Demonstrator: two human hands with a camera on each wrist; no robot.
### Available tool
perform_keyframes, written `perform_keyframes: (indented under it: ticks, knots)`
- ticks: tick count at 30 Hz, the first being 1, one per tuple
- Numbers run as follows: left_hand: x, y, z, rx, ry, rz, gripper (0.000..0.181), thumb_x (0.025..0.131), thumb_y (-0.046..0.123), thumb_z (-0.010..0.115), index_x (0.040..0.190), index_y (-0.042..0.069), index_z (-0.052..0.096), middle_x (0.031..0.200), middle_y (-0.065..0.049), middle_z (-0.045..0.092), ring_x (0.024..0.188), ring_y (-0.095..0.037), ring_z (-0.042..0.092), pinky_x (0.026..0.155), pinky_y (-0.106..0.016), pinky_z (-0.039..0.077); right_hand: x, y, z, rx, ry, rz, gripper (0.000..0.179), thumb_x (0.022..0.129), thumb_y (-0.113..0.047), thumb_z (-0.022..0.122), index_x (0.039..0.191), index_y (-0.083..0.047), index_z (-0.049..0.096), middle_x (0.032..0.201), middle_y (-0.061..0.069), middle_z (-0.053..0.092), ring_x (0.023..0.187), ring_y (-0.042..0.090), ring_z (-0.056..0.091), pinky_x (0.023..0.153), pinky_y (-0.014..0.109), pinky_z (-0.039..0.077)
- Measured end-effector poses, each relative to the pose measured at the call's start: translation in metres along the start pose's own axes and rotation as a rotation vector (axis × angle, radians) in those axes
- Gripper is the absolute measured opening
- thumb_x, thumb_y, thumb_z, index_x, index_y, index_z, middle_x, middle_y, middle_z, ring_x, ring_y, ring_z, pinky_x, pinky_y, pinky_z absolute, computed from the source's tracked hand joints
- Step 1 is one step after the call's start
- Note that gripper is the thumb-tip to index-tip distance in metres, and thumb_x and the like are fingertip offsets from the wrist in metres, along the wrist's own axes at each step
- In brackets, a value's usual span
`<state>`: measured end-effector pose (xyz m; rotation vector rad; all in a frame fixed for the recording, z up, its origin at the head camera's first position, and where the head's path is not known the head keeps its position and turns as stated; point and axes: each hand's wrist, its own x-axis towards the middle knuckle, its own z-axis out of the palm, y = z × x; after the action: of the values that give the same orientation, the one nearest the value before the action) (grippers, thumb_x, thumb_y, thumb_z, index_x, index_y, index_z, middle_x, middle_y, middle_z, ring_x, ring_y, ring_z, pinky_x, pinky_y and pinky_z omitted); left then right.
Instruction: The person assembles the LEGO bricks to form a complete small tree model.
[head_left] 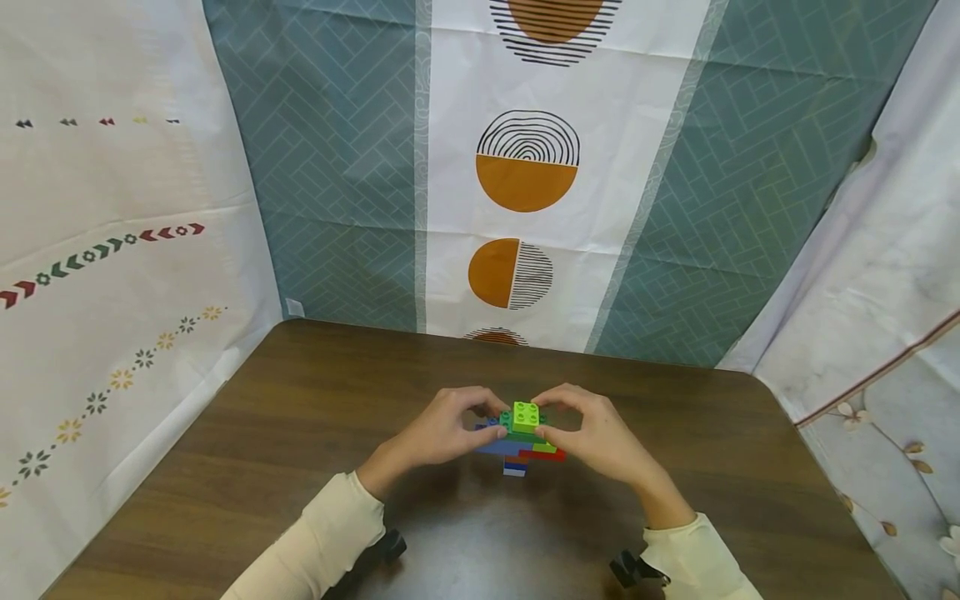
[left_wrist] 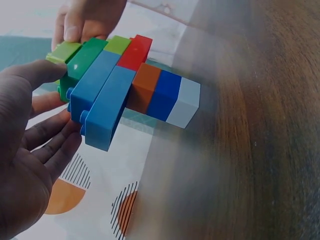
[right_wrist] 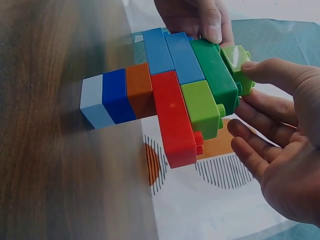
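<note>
A toy brick structure stands on the table. Its narrow stem stacks a white brick (right_wrist: pixel 93 102), a dark blue brick (right_wrist: pixel 117 95) and an orange brick (right_wrist: pixel 139 90). Above spread two light blue bricks, one below the other, a long red brick (right_wrist: pixel 172 120) and a lime brick (right_wrist: pixel 202 107). A green brick (right_wrist: pixel 215 70) lies across these, topped by a small lime brick (head_left: pixel 526 417). My left hand (head_left: pixel 444 425) pinches the green brick, thumb on its near side. My right hand (head_left: pixel 597 433) holds the small top brick between thumb and fingers.
The brown wooden table (head_left: pixel 337 392) runs back to a hanging patterned cloth (head_left: pixel 341 167). White printed cloths hang at the left and right sides. Dark wrist straps (head_left: pixel 630 570) sit near both cream sleeves (head_left: pixel 307 542).
</note>
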<state>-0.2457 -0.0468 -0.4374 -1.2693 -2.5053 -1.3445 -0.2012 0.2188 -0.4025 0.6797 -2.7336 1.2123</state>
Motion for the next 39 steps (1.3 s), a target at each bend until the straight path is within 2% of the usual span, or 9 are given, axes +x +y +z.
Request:
perform_keyframes:
  ticks: [6, 10, 16, 20, 26, 30, 39]
  knots:
    - [-0.001, 0.004, 0.0, 0.014, 0.022, -0.012, 0.03, 0.094, 0.026, 0.075, 0.122, 0.015, 0.07, 0.117, 0.003, 0.073, 0.105, -0.017, 0.067, 0.097, -0.041, 0.058, 0.0, -0.001, 0.0, -0.018, 0.008, -0.007, 0.031, 0.09, -0.026, 0.081, 0.119, -0.025, 0.072, 0.117, -0.009, 0.071, 0.113, 0.022, 0.062, 0.097, 0.048, 0.052]
    - [0.001, 0.008, 0.003, -0.026, 0.074, -0.019, 0.038, 0.095, 0.028, 0.075, 0.128, 0.013, 0.068, 0.123, 0.001, 0.072, 0.112, -0.021, 0.067, 0.101, -0.046, 0.057, 0.0, -0.001, 0.0, -0.011, 0.01, -0.017, 0.031, 0.089, -0.025, 0.081, 0.119, -0.024, 0.072, 0.118, -0.008, 0.071, 0.113, 0.022, 0.063, 0.098, 0.05, 0.052]
    - [0.003, 0.013, 0.007, -0.047, 0.122, -0.032, 0.029, 0.096, 0.027, 0.074, 0.123, 0.015, 0.072, 0.12, 0.001, 0.074, 0.108, -0.019, 0.067, 0.099, -0.048, 0.058, 0.0, -0.001, -0.001, -0.002, 0.01, -0.029, 0.031, 0.089, -0.023, 0.081, 0.119, -0.024, 0.072, 0.118, -0.008, 0.072, 0.114, 0.023, 0.064, 0.099, 0.05, 0.052]
    - [0.003, 0.013, 0.009, -0.059, 0.134, -0.039, 0.028, 0.095, 0.025, 0.075, 0.122, 0.015, 0.072, 0.118, 0.001, 0.075, 0.106, -0.018, 0.068, 0.098, -0.047, 0.058, 0.0, 0.0, 0.0, -0.003, 0.008, -0.038, 0.031, 0.09, -0.023, 0.081, 0.12, -0.023, 0.072, 0.118, -0.008, 0.071, 0.115, 0.027, 0.064, 0.1, 0.051, 0.052]
    - [0.004, 0.012, 0.011, -0.055, 0.144, -0.01, 0.03, 0.095, 0.026, 0.075, 0.123, 0.016, 0.072, 0.117, 0.002, 0.075, 0.103, -0.014, 0.068, 0.096, -0.04, 0.059, 0.0, -0.001, 0.0, -0.009, 0.008, -0.035, 0.032, 0.089, -0.023, 0.081, 0.12, -0.024, 0.072, 0.118, -0.009, 0.072, 0.113, 0.025, 0.063, 0.099, 0.05, 0.052]
    - [0.005, 0.013, 0.01, -0.046, 0.15, -0.004, 0.027, 0.095, 0.025, 0.076, 0.12, 0.016, 0.073, 0.116, 0.003, 0.076, 0.103, -0.014, 0.068, 0.096, -0.037, 0.059, 0.001, -0.003, 0.001, 0.006, 0.003, -0.029, 0.032, 0.089, -0.022, 0.082, 0.12, -0.024, 0.072, 0.119, -0.008, 0.072, 0.115, 0.029, 0.064, 0.1, 0.053, 0.052]
    - [0.005, 0.018, 0.008, -0.017, 0.149, 0.014, 0.025, 0.094, 0.024, 0.077, 0.117, 0.015, 0.074, 0.11, 0.003, 0.076, 0.098, -0.013, 0.069, 0.093, -0.038, 0.06, 0.001, -0.003, 0.001, 0.001, 0.001, -0.033, 0.032, 0.089, -0.02, 0.082, 0.12, -0.023, 0.073, 0.118, -0.008, 0.072, 0.115, 0.03, 0.064, 0.1, 0.055, 0.053]
